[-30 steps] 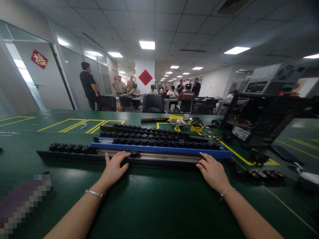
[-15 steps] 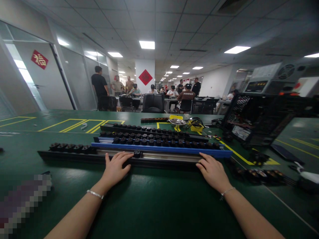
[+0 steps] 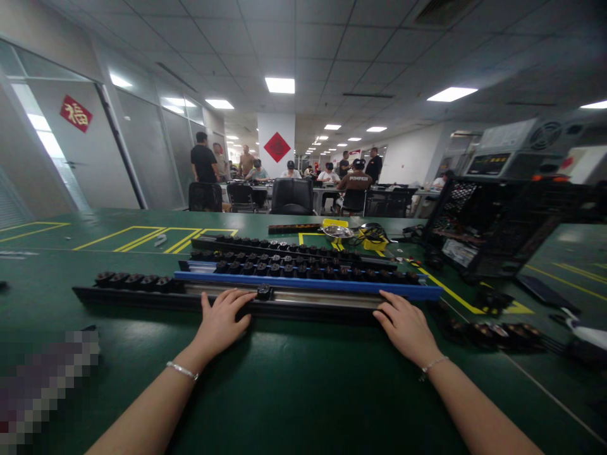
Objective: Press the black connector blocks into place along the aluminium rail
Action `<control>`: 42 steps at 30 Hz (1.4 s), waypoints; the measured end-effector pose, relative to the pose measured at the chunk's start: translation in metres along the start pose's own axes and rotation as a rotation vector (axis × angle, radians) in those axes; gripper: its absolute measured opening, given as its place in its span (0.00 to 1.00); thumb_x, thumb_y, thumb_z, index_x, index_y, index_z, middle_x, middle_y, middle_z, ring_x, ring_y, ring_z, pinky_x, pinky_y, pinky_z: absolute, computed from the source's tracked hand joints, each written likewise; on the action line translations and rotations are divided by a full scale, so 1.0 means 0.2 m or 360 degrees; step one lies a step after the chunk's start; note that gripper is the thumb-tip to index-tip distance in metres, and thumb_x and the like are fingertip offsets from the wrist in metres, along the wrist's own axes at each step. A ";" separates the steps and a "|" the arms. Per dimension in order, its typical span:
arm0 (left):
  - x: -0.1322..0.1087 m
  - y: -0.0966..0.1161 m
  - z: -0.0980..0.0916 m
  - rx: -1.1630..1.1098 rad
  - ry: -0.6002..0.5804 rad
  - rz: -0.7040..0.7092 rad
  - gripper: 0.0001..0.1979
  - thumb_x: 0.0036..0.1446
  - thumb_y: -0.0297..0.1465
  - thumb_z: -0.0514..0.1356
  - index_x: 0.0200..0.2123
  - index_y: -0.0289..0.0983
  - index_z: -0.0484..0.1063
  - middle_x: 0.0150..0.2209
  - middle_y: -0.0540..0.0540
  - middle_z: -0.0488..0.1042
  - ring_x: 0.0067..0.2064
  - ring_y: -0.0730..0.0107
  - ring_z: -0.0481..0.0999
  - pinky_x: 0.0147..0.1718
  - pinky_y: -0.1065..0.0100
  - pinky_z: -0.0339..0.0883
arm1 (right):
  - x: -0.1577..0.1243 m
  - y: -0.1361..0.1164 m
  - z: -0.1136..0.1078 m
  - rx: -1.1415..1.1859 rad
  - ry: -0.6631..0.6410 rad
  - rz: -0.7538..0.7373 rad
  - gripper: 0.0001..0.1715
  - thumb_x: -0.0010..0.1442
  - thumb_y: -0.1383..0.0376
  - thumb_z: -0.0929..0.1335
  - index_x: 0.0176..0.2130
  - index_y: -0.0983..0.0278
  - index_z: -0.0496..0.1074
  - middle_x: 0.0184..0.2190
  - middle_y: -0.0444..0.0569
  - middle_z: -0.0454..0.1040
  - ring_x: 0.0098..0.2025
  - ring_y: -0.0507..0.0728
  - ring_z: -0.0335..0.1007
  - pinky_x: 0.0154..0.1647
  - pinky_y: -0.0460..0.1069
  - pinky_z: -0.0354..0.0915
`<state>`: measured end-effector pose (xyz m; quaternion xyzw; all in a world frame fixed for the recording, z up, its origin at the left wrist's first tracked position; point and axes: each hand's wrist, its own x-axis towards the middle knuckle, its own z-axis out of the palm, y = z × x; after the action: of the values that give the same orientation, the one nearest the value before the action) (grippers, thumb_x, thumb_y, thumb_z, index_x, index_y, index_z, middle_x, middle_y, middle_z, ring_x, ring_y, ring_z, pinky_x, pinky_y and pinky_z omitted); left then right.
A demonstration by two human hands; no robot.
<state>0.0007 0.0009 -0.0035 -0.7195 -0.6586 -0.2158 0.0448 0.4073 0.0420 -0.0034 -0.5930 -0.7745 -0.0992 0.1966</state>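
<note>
A long black rail [image 3: 313, 311] lies across the green table, with several black modules [image 3: 133, 281] in its left part. My left hand [image 3: 222, 319] rests on the rail's near edge with fingers apart, its fingertips beside a single black module [image 3: 263, 291] in the channel. My right hand [image 3: 405, 325] lies with spread fingers on the right part of the same rail. Behind it runs a blue rail [image 3: 351, 288] next to a row of black modules [image 3: 288, 270]. Farther back lies another dark rail with modules [image 3: 265, 244].
An open computer case [image 3: 478, 221] stands at the right, with loose black modules [image 3: 497, 335] in front of it. A metal dish [image 3: 337, 231] and cables [image 3: 372, 234] lie behind the rails. A pixelated object [image 3: 47, 385] is at the near left. People are in the background.
The single module has shifted very slightly to the right, along with my left hand. My right hand looks still. A standing person in the background has moved to the right.
</note>
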 end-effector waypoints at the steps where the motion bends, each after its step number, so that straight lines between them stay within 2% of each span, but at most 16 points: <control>1: 0.00 0.00 0.00 0.0005 -0.0002 -0.0001 0.22 0.52 0.34 0.53 0.53 0.52 0.64 0.54 0.48 0.68 0.57 0.54 0.60 0.53 0.30 0.25 | 0.00 0.00 0.00 0.0000 0.0001 0.0000 0.22 0.60 0.51 0.56 0.37 0.57 0.72 0.56 0.47 0.63 0.57 0.61 0.57 0.53 0.60 0.56; 12: 0.00 0.00 0.01 0.0054 0.0006 0.0029 0.23 0.52 0.35 0.52 0.53 0.51 0.62 0.55 0.48 0.67 0.59 0.52 0.58 0.52 0.28 0.27 | 0.00 -0.01 -0.01 -0.0003 -0.0016 0.0016 0.23 0.61 0.50 0.55 0.38 0.57 0.72 0.57 0.47 0.63 0.58 0.61 0.56 0.53 0.60 0.55; 15: -0.01 0.02 0.02 0.0057 0.0029 0.0106 0.23 0.52 0.34 0.52 0.54 0.48 0.62 0.56 0.47 0.66 0.62 0.54 0.54 0.55 0.32 0.25 | 0.00 -0.01 -0.01 -0.0002 -0.0004 0.0011 0.24 0.61 0.50 0.55 0.37 0.57 0.72 0.57 0.47 0.63 0.58 0.61 0.56 0.53 0.60 0.55; 18: -0.02 0.03 0.03 0.0061 0.0035 0.0193 0.25 0.52 0.34 0.52 0.55 0.45 0.60 0.57 0.45 0.65 0.63 0.56 0.52 0.58 0.37 0.28 | 0.00 -0.01 -0.01 0.0001 -0.0010 0.0006 0.24 0.60 0.50 0.55 0.37 0.57 0.72 0.57 0.47 0.63 0.58 0.62 0.56 0.53 0.61 0.55; 25: -0.02 0.03 0.04 0.0060 -0.0008 0.0218 0.26 0.52 0.35 0.53 0.56 0.42 0.58 0.57 0.43 0.64 0.60 0.56 0.57 0.58 0.38 0.29 | 0.00 -0.01 -0.01 0.0003 -0.0028 0.0016 0.24 0.61 0.50 0.55 0.38 0.57 0.73 0.57 0.47 0.63 0.58 0.61 0.55 0.54 0.61 0.55; 36: -0.02 0.08 0.01 0.0057 -0.0048 0.0166 0.27 0.51 0.35 0.53 0.57 0.45 0.58 0.55 0.45 0.66 0.58 0.56 0.59 0.57 0.35 0.30 | 0.00 0.00 0.00 -0.0024 0.0015 -0.0012 0.22 0.61 0.52 0.56 0.38 0.57 0.73 0.56 0.47 0.64 0.57 0.61 0.57 0.53 0.60 0.56; 42: 0.01 0.15 0.01 -0.0013 0.0039 -0.0016 0.20 0.52 0.37 0.53 0.50 0.46 0.65 0.50 0.46 0.71 0.56 0.55 0.61 0.54 0.31 0.29 | 0.01 0.01 0.01 -0.0009 0.0008 -0.0018 0.22 0.60 0.51 0.56 0.38 0.57 0.73 0.56 0.47 0.64 0.57 0.61 0.57 0.52 0.60 0.56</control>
<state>0.0305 -0.0014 0.0025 -0.7138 -0.6607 -0.2273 0.0489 0.4079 0.0442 -0.0045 -0.5888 -0.7772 -0.1041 0.1961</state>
